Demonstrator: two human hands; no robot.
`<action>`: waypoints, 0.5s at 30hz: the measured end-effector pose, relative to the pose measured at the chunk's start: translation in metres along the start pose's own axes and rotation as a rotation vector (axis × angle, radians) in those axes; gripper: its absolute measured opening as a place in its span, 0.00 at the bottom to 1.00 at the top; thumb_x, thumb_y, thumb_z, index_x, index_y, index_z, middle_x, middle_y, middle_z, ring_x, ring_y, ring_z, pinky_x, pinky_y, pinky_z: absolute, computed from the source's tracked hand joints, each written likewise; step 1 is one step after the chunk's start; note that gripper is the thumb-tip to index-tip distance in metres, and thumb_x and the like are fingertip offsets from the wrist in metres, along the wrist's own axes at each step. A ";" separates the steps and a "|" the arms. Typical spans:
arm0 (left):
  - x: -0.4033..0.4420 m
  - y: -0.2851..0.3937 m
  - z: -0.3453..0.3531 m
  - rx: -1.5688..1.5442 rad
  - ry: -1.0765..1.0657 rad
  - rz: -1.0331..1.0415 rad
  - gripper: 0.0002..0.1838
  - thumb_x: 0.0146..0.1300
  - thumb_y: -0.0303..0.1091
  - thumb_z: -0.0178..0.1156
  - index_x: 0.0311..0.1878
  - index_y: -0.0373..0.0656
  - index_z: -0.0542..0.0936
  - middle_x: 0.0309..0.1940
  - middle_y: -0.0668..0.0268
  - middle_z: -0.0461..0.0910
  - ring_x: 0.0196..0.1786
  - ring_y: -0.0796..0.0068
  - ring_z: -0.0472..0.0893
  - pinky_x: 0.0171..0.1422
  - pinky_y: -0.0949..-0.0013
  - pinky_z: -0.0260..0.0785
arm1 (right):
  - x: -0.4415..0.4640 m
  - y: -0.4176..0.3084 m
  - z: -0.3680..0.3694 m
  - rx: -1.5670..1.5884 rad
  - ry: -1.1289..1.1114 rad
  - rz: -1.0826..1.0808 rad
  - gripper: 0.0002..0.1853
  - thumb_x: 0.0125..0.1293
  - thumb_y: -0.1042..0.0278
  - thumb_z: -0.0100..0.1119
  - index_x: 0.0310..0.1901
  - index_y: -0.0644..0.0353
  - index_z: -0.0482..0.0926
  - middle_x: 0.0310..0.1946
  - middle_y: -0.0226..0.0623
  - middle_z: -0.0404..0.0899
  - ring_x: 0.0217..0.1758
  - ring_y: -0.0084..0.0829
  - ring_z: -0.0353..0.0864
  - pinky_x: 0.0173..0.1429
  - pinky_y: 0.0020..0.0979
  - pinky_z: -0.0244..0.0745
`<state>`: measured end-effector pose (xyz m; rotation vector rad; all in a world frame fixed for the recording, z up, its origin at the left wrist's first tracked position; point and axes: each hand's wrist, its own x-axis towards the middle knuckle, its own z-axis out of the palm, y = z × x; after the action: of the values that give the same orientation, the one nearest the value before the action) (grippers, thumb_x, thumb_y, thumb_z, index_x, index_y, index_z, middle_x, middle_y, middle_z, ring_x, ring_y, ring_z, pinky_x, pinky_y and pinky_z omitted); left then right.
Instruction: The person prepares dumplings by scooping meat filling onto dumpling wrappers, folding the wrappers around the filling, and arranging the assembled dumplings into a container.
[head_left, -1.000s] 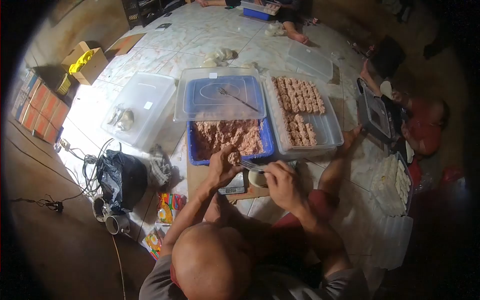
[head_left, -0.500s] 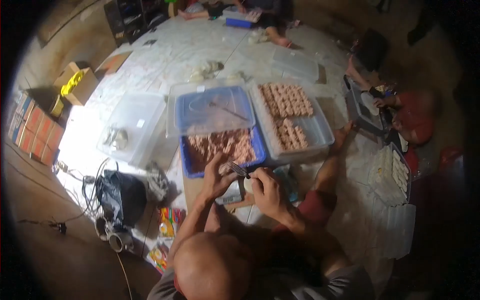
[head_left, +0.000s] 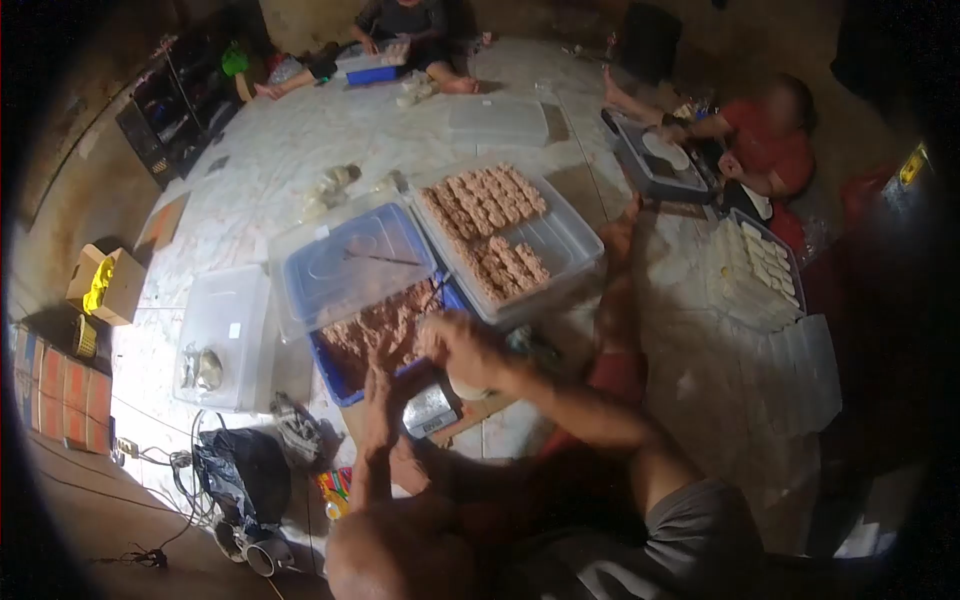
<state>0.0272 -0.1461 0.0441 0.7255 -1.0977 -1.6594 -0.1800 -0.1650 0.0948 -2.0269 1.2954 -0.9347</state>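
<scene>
A blue tub [head_left: 345, 392] of pinkish minced filling [head_left: 385, 325] stands in front of me, partly covered by a clear lid [head_left: 350, 262]. My left hand [head_left: 378, 385] is at the tub's near edge, its fingers apart and pointing up toward the filling, slightly blurred. Over the tub's right near corner, my right hand [head_left: 460, 350] is closed on a fork [head_left: 436, 292], of which only a dark part shows. A small silver scale [head_left: 430, 412] sits below my hands. Beside it lies a pale round thing [head_left: 468, 386], partly hidden by my right hand.
A clear box [head_left: 575, 240] with rows of shaped filling portions [head_left: 485, 205] adjoins the tub. Another clear container [head_left: 225, 330] stands left, near a black bag [head_left: 245, 475]. White pieces fill a box [head_left: 755, 270] at right. A person in red [head_left: 775, 140] and another person [head_left: 400, 20] sit farther off.
My view has turned right. My hands have moved apart: the fork has gone from beside my left hand to over the filling, and the lump at my left hand no longer shows.
</scene>
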 end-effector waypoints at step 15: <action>-0.007 -0.012 0.029 0.447 -0.218 -0.344 0.22 0.71 0.40 0.65 0.59 0.33 0.74 0.46 0.58 0.82 0.50 0.71 0.81 0.57 0.67 0.74 | 0.088 0.217 -0.149 -0.303 0.169 0.521 0.12 0.64 0.56 0.60 0.36 0.56 0.85 0.34 0.41 0.84 0.41 0.35 0.84 0.48 0.41 0.76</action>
<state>0.0002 -0.1287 0.0451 1.0858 -1.6000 -1.8297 -0.3884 -0.3404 0.0443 -1.6961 2.0328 -0.7012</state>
